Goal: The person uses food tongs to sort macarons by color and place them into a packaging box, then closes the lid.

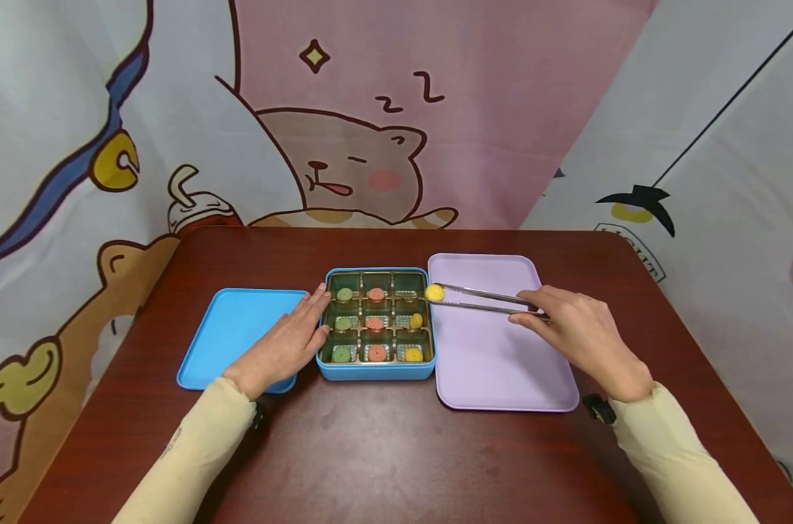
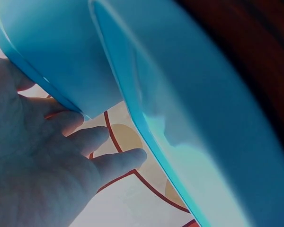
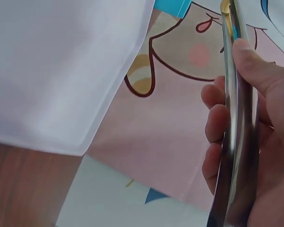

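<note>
A blue box (image 1: 376,372) with a gold divided insert stands mid-table. Its left column holds green round pieces (image 1: 344,294), the middle column pink ones (image 1: 376,294), and the right column yellow ones (image 1: 413,354) in the middle and front compartments. My left hand (image 1: 279,348) rests against the box's left side, fingers extended; the left wrist view shows its fingertips touching the blue wall. My right hand (image 1: 578,336) grips metal tongs (image 3: 236,127). Between the tong tips is a yellow round piece (image 1: 435,292), just right of the box's back right compartment, which shows no piece.
A lilac tray (image 1: 501,378) lies right of the box, beneath the tongs. On the left, partly under my left forearm and hand, is a blue lid (image 1: 232,327). Behind the brown table (image 1: 383,466) hangs a printed cloth (image 1: 501,109).
</note>
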The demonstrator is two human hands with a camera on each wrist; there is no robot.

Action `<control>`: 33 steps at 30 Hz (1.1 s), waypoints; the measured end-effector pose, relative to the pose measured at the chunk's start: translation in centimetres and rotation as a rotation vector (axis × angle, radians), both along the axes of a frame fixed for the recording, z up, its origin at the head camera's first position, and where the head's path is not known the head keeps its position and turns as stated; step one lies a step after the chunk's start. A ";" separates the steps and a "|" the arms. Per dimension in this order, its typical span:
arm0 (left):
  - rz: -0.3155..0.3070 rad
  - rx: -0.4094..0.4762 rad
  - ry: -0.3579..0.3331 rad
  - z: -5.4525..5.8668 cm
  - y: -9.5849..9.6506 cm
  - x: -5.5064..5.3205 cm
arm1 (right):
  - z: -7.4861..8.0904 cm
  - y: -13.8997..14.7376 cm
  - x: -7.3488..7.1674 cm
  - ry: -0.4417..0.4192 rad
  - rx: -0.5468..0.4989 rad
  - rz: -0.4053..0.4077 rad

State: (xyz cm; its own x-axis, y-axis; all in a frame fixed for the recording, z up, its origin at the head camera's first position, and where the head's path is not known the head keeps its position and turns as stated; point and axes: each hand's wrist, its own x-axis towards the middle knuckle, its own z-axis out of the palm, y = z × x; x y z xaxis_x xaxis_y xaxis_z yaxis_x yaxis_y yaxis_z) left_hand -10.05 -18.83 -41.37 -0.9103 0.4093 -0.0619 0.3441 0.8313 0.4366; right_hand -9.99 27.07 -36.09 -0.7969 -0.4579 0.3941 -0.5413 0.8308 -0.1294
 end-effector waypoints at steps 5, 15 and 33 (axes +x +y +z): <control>0.006 -0.006 -0.008 -0.1 0.0 0.1 | -0.1 -1.5 -1.1 0.021 0.009 -0.004; 0.009 0.002 -0.004 -0.2 0.0 0.1 | -0.5 -3.7 -3.0 0.016 0.038 0.006; 0.018 0.006 -0.005 -0.1 0.0 0.1 | -0.2 -5.4 -3.9 -0.081 0.116 -0.056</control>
